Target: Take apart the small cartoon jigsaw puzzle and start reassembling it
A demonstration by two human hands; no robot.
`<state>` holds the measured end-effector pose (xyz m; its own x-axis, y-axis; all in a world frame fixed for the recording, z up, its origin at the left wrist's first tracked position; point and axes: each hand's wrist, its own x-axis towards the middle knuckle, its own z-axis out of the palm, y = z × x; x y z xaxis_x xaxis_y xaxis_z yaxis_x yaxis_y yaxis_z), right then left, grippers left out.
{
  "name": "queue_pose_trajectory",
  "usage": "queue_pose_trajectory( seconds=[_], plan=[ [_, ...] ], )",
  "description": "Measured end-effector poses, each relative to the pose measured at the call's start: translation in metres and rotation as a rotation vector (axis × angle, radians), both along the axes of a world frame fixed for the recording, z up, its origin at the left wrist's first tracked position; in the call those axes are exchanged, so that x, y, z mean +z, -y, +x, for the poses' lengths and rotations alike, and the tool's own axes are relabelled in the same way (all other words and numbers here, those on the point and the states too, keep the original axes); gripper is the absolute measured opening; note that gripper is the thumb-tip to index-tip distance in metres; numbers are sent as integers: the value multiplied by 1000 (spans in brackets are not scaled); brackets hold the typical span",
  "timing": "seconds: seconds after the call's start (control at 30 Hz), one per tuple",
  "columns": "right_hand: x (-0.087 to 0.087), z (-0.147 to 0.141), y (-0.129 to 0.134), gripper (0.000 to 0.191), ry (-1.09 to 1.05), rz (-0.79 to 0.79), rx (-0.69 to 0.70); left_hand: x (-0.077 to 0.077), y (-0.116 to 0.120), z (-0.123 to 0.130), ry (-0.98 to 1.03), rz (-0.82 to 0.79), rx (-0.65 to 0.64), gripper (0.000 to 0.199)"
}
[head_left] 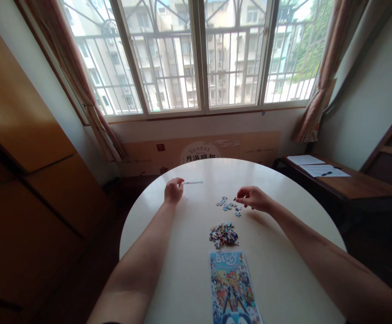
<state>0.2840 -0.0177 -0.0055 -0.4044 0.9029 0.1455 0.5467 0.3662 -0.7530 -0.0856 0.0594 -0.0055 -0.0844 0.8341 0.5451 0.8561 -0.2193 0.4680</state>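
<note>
A row of joined jigsaw pieces (193, 182) lies toward the far left of the round white table. My left hand (174, 191) is at the row's left end, fingers curled and closed; whatever is between the fingertips is hidden. Pinched between the thumb and finger of my right hand (255, 199) is a small dark puzzle piece (235, 199). Just left of and below that hand, loose light-blue puzzle pieces (228, 206) are spread out. A denser heap of mixed-colour puzzle pieces (223, 235) sits closer to me.
Below the heap lies a colourful Bluey picture sheet (233, 288). The round white table (189, 270) stands before a barred window (201, 54). To the right is a wooden bench (354, 184) with papers (324, 170) and a pen. Wooden cabinets (24, 135) line the left.
</note>
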Motion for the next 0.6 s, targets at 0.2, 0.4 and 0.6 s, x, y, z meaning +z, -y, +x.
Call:
queue_pose_trajectory(
  seconds=[0.2, 0.4, 0.6],
  plan=[
    [2, -23, 13, 18, -2, 240, -4, 10, 16, 26, -131, 76, -169, 28],
    [5, -29, 17, 23, 8, 314, -55, 20, 40, 66, -258, 102, -405, 20],
    [4, -32, 19, 25, -28, 339, -71, 25, 64, 104, -351, 147, -610, 21]
  ],
)
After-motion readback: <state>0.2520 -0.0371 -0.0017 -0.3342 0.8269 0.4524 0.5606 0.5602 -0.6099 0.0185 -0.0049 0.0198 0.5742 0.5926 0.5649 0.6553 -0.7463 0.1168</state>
